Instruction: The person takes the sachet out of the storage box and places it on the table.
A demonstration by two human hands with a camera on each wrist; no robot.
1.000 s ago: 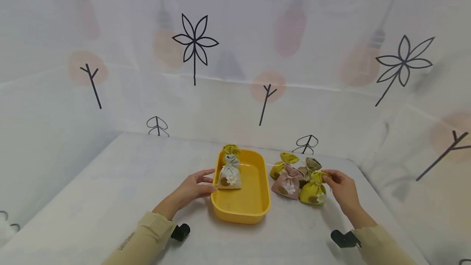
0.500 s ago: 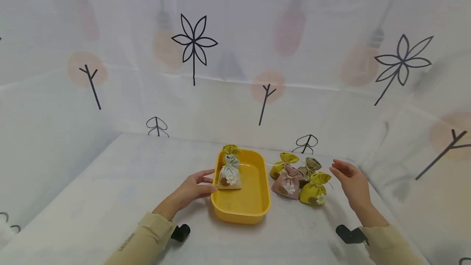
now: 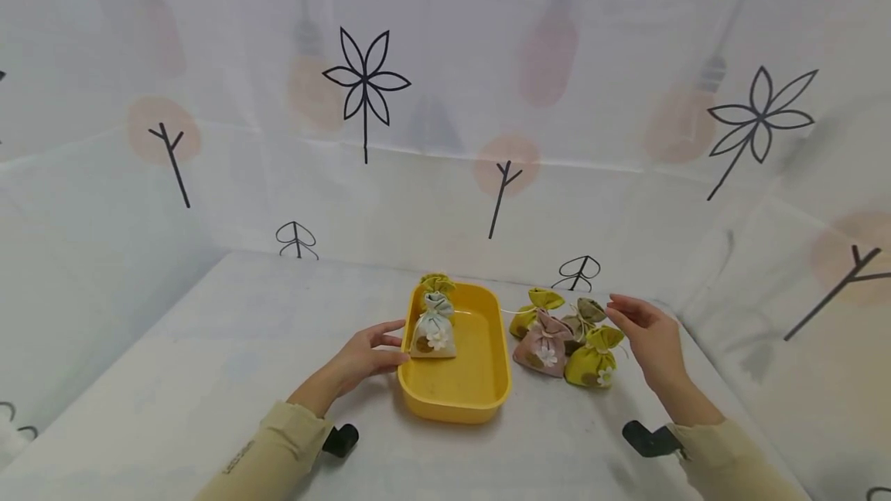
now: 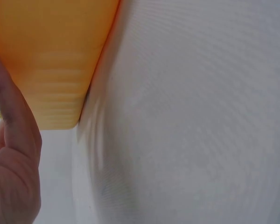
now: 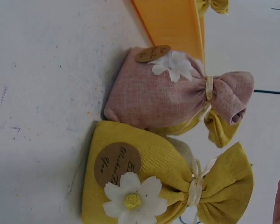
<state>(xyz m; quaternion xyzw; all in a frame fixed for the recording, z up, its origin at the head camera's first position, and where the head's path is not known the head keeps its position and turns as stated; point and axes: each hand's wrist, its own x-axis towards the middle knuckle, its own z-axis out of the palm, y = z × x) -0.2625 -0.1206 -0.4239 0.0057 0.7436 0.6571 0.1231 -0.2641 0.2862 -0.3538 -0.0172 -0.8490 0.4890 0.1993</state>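
In the head view my left hand [image 3: 363,354] touches the left side of a yellow plastic tray [image 3: 455,413] with extended fingers; the left wrist view has the thumb along the tray's wall [image 4: 56,70]. Inside the tray, a pale blue and cream drawstring pouch [image 3: 435,327] stands in front of a yellow-green pouch [image 3: 437,283]. My right hand [image 3: 654,339] hovers with nothing held, just right of a front yellow-green pouch [image 3: 592,362], its fingertips near a khaki pouch [image 3: 590,310]. A pink pouch [image 5: 154,93] with a white flower sits beside the yellow-green one [image 5: 130,158].
Another yellow-green pouch [image 3: 543,300] stands behind the pink one, close to the tray's right side. All rest on a white-covered table [image 3: 334,284], with a patterned cloth backdrop [image 3: 431,199] rising behind it.
My right hand has let go of the front yellow-green pouch's top, drawn back to the right, then come left again toward the khaki pouch. My left hand has stayed on the tray.
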